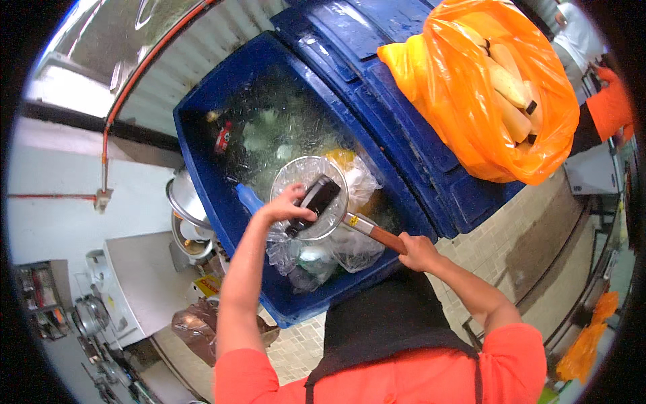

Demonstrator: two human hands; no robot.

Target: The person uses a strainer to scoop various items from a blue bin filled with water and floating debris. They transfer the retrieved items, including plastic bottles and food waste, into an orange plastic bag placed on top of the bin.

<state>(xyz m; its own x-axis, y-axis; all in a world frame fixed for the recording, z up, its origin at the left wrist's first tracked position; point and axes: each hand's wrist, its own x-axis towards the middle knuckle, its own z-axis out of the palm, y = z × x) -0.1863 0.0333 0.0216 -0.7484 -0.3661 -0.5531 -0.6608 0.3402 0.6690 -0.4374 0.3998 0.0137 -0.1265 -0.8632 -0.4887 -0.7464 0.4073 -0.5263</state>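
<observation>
Open blue plastic bin (pixel 299 310). Left hand (pixel 285 207) clasps black oblong object (pixel 323 195); right hand (pixel 418 252), near bin's corner, clasps brown-handled round strainer (pixel 360 223).

Shirt (pixel 404 377): coral red, plain cloth we see at 6 o'clock
Left sleeve (pixel 247 374): short, matching coral, at 7 o'clock
Right sleeve (pixel 517 353): short too, at 4 o'clock
Apron (pixel 387 320): black, at 5 o'clock
Straps (pixel 478 380): thin, black (we count two), lying over the coral
Left hand (pixel 279 208): bare, at 9 o'clock
Right hand (pixel 418 254): bare, at 4 o'clock
</observation>
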